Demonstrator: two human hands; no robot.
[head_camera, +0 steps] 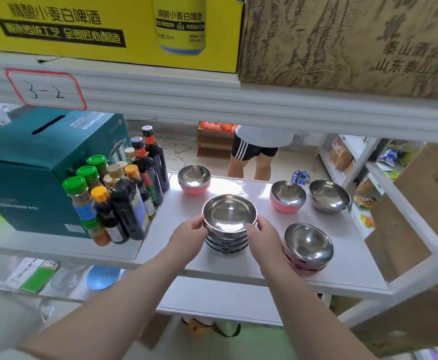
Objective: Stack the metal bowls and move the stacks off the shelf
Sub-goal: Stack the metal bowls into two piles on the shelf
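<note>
Mid-shelf, toward the front edge: stack of silver bowls [227, 229] sits on the white shelf [342, 268], several nested, exact count hard to read. Left hand [190, 236] and right hand [264, 237] each press a side of the stack, fingers curled round the upper rims. Both grips partly closed on it, not fully wrapped. Can't tell if the stack is lifted or still resting on the shelf.

Status as I read it:
- Silver stacking mostly done, one stack built.
- Pink stack [307, 249] at the front right, near the front edge, just beside the right wrist. Looks like at least two nested, unsure.
- Loose ones left: pink bowl at the back edge [194, 179], pink bowl back right [286, 196], silver bowl far right [329, 196] near the right edge. All three well apart from either stack.
- Nothing visibly moved off the shelf yet, though only this shelf is in view.

So roughly halfway: three singles to nest, then both stacks to carry off. The silver single presumably joins the held stack; the two pinks go on the pink stack.

Left side of the shelf holds sauce bottles [124, 193] and a teal box [30, 172], close to the left hand's path. A second person's legs [251, 162] stand behind the shelf.
</note>
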